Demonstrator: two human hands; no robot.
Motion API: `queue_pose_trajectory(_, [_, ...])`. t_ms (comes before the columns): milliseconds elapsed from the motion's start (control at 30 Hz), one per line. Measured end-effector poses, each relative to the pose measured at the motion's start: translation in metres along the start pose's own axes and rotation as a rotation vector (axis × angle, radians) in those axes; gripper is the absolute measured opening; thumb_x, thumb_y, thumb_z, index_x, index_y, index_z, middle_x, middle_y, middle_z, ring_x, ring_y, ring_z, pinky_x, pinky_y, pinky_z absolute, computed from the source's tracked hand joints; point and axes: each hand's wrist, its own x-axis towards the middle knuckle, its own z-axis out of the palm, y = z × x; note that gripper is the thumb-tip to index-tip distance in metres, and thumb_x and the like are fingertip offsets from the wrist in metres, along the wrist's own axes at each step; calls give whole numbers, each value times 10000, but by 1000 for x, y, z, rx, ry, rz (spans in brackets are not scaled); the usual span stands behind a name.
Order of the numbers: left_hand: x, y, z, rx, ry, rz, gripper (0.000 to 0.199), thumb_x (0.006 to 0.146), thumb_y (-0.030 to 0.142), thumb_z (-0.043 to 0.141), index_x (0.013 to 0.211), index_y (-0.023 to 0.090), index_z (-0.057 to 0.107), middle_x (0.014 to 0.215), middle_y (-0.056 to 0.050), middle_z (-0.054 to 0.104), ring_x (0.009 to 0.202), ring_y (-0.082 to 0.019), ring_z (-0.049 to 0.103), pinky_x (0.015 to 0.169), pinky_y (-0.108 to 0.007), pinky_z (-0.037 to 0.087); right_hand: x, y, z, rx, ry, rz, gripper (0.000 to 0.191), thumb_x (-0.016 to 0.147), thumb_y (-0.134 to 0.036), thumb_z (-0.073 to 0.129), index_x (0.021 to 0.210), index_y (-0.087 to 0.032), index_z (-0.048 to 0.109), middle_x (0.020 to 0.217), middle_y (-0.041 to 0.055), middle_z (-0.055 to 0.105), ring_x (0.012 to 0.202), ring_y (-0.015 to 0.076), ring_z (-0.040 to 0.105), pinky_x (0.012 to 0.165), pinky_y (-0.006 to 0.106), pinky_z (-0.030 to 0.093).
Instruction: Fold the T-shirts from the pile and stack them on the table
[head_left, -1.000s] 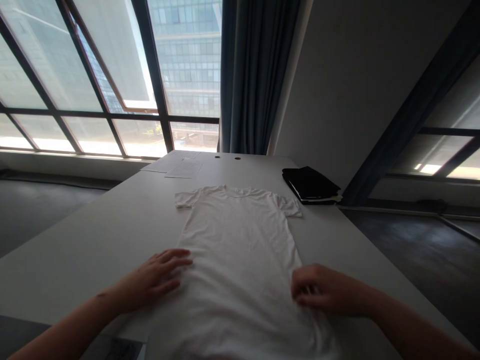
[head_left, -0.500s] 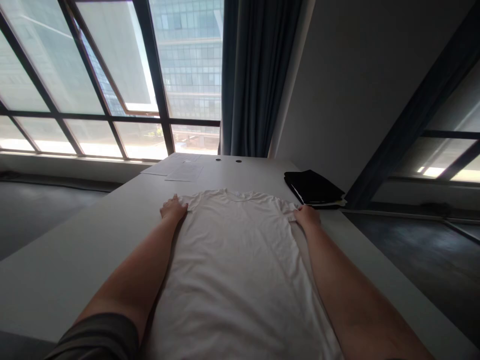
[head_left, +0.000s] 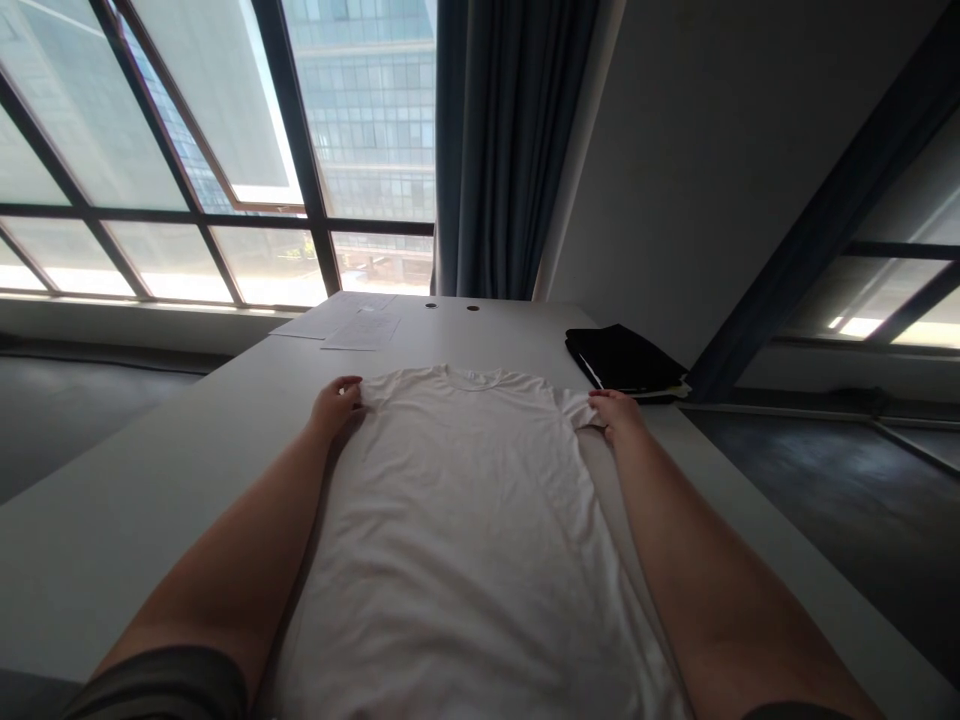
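A white T-shirt (head_left: 472,500) lies spread on the white table (head_left: 187,470), its neckline toward the far end and soft wrinkles over its body. My left hand (head_left: 337,405) pinches the edge of the left sleeve. At the opposite side, my right hand (head_left: 616,412) has its fingers closed on the right sleeve, which is drawn outward. The shirt's hem runs out of view at the bottom, between my forearms.
A black folder (head_left: 626,360) with papers in it lies just beyond my right hand. Sheets of paper (head_left: 360,328) rest at the table's far left. Behind stand a dark blue curtain (head_left: 510,150) and windows.
Both sleeves are pulled a little straighter, the right one more stretched out. My left hand has turned and shifted slightly left. The view has tipped slightly downward.
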Motion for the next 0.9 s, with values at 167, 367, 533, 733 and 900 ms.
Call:
queue_pose_trajectory(167, [6,4,-4,-217,-143,-198,436,907,351,632,1287,141,598,950,-93,692,740,-188,733,727,-370,670,0,-7,-18,82,-232,116,168,791,-198,716,937,-114,706,784,99,708,751,189,705,673,275,606])
queue_pose_trajectory(367, [8,3,-1,-212,-110,-198,488,902,508,640,1256,172,655,1036,-107,702,791,-196,729,666,-305,640,-7,-2,-25,-15,-184,135,343,746,-119,708,1086,-73,713,894,137,742,809,218,724,772,327,619])
queue_pose_trajectory(533, [7,0,2,-7,-18,-43,486,903,460,536,1267,172,678,1039,-97,736,964,-250,713,849,-367,622,-12,-22,-13,-180,-56,-60,532,729,-108,656,1256,-93,727,1140,149,728,1154,284,664,1096,396,491])
queue_pose_trajectory(733, [0,4,6,227,-29,228,444,860,369,569,1243,186,698,1400,-105,613,1345,-261,544,1256,-403,385,-44,-67,30,-392,-250,-618,567,787,-74,548,1318,-158,727,1385,104,631,1318,237,556,1223,330,361])
queue_pose_trajectory(900, [-7,8,9,364,-49,324,503,889,343,555,1351,161,638,1458,-136,549,1408,-276,488,1274,-409,368,-73,-66,62,-659,-552,-804,627,908,-324,639,1511,-167,571,1541,131,504,1440,267,457,1263,381,306])
